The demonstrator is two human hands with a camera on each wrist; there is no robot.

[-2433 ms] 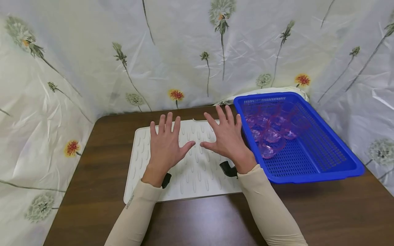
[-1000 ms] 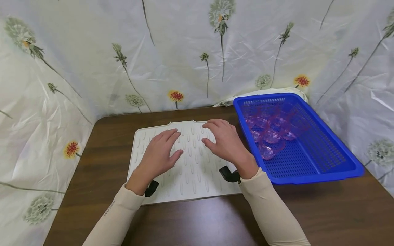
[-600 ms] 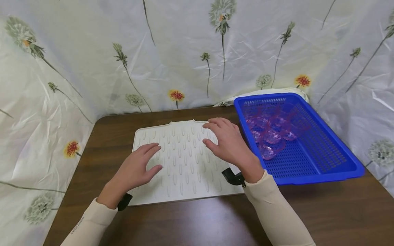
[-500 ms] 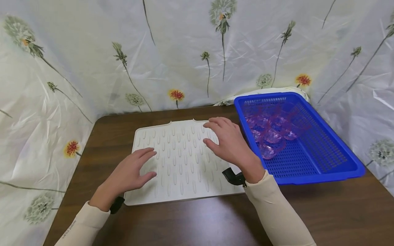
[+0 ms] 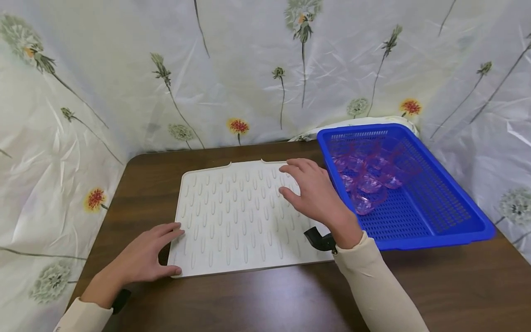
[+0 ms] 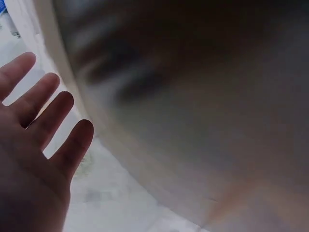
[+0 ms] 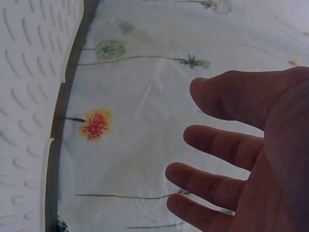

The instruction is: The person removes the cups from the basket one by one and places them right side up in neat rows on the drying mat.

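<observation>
A white drying mat point(image 5: 232, 221) with raised oval ridges lies flat on the table. My left hand point(image 5: 143, 256) is at its front left corner, fingers extended and thumb spread; it holds nothing. Above the mat's right side is my right hand point(image 5: 315, 191), its fingers slightly bent and its palm free. The left wrist view shows the left hand point(image 6: 36, 145) with separated fingers beside a dark, blurred surface. In the right wrist view, the right hand point(image 7: 241, 159) has a gap between thumb and fingers, and the mat point(image 7: 29, 96) fills the left edge.
To the right stands a blue perforated basket point(image 5: 431, 243), with several pink see-through cups point(image 5: 369, 183) grouped in its left part. The brown wooden table point(image 5: 257, 299) borders a flower-printed curtain point(image 5: 249, 92) at the back and sides. Black wrist mounts stick out under both wrists.
Both hands were spread over the mat earlier. The left hand has swung left and toward the front, to the mat's corner. The right hand's fingers have bent; it has otherwise barely moved.
</observation>
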